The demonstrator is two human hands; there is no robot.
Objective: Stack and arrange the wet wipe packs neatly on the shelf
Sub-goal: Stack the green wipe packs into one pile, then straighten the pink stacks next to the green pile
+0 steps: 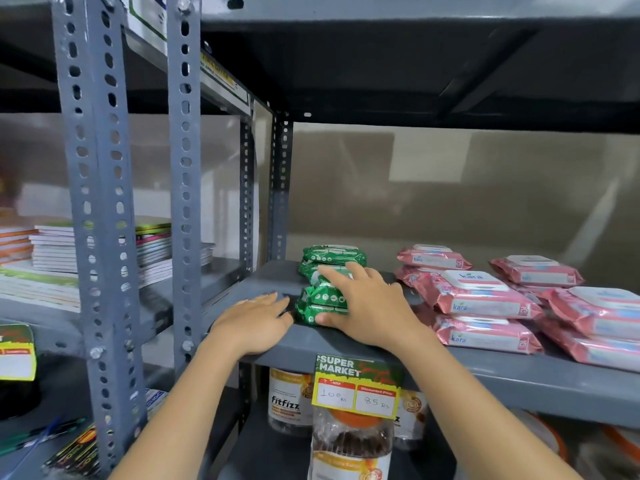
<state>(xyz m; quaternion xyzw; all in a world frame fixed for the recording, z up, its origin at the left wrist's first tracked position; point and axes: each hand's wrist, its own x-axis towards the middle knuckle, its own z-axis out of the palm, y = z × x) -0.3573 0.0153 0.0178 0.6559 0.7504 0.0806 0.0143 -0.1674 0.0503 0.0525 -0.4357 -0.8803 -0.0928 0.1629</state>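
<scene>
Green wet wipe packs (pixel 320 301) are stacked near the front left of the grey shelf (pixel 485 367), with another green stack (pixel 334 255) behind them. My right hand (pixel 367 308) wraps the front green stack, fingers on top, thumb at its base. Flat on the shelf just left of that stack lies my left hand (pixel 252 322), fingertips touching the pack's lower corner. Pink wet wipe packs (pixel 478 299) sit in loose, uneven piles to the right.
Slotted grey uprights (pixel 183 188) stand left of the shelf. Stacked notebooks (pixel 104 251) fill the neighbouring shelf. A price tag (pixel 356 389) hangs from the shelf edge above jars (pixel 349 448) below. The upper shelf (pixel 415 64) is low overhead.
</scene>
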